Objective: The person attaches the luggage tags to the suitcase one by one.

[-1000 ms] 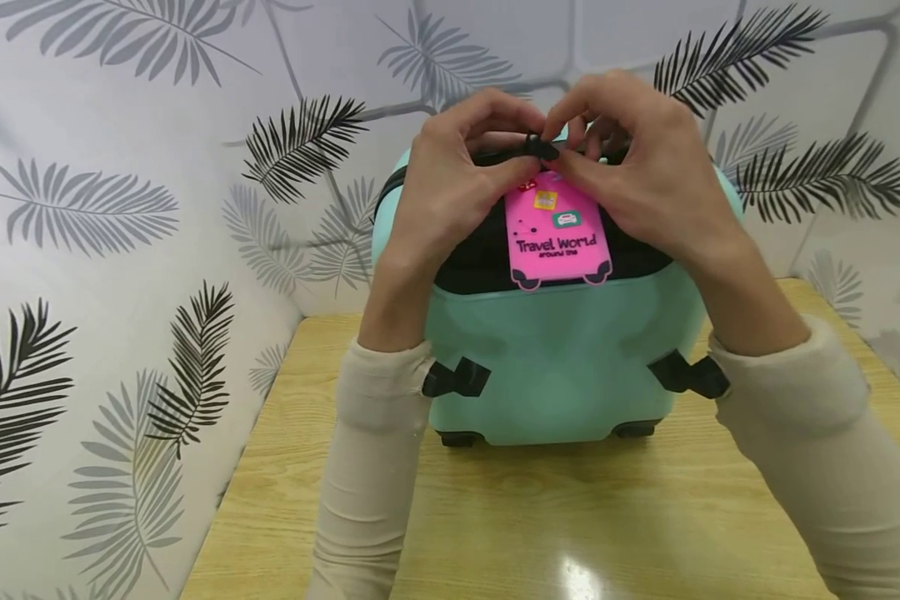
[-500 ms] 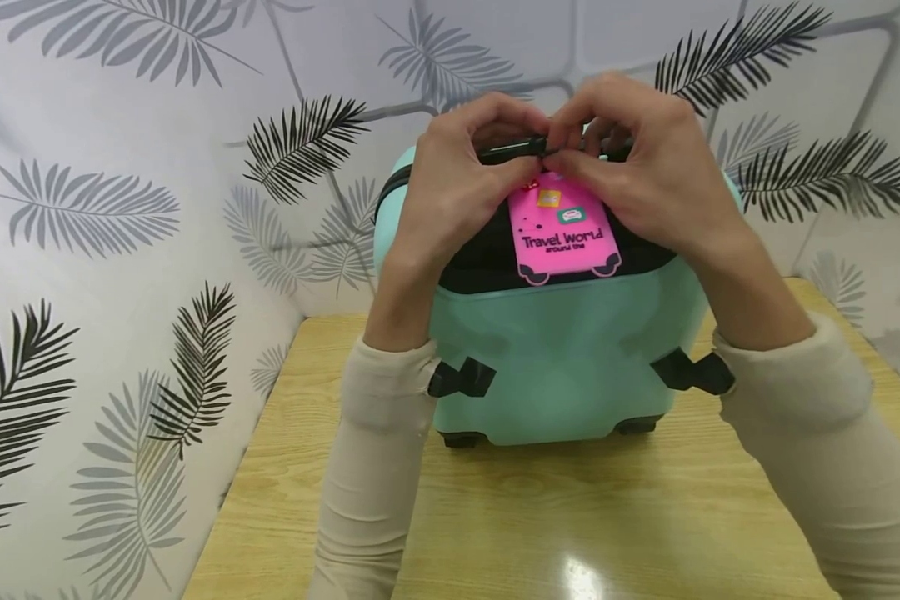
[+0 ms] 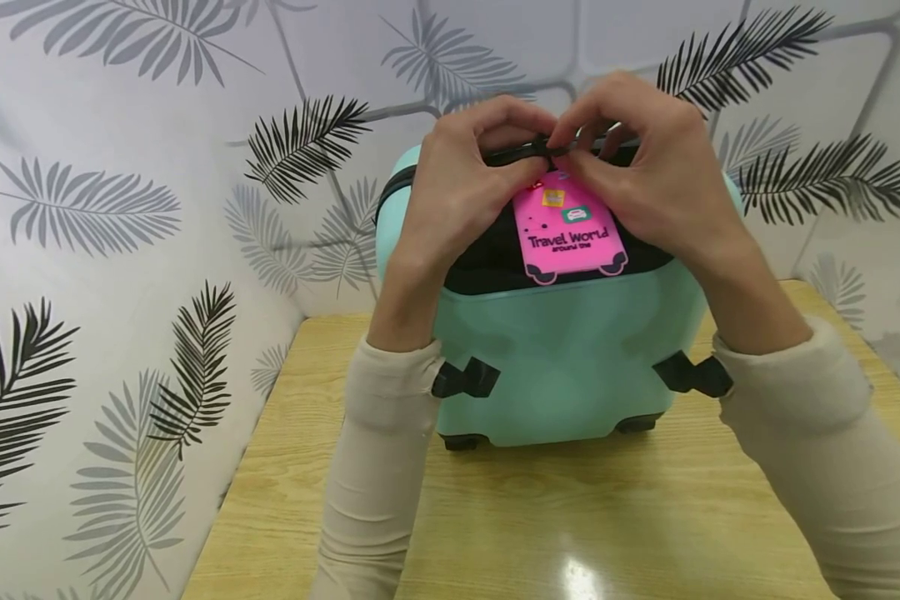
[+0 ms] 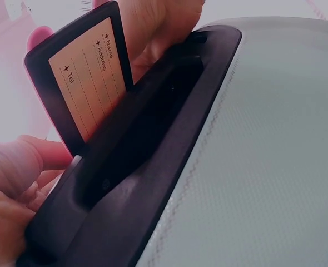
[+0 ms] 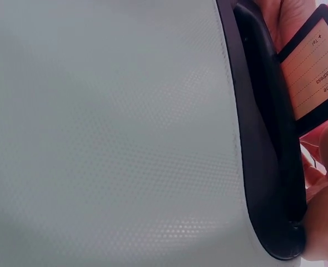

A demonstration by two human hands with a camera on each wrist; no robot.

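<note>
A pink luggage tag printed "Travel World" hangs tilted against the front of a mint-green suitcase. Its back, a card with lines for name, address and tel, faces the suitcase's black handle. Above the tag, my left hand pinches the tag's black strap between thumb and fingers. From the other side my right hand pinches the strap close to its joint with the tag. Fingertips of both hands nearly meet, and they hide most of the strap and any buckle.
The suitcase stands upright on small black wheels on a wooden table. Close behind it and along the left rises a wall with a leaf pattern. Black wrist-camera straps sit at both sleeves.
The tag has shifted slightly right and tilted a little. The strap end that stuck out between the fingertips a second ago is now mostly covered by them. Both hands stay in nearly the same place.
</note>
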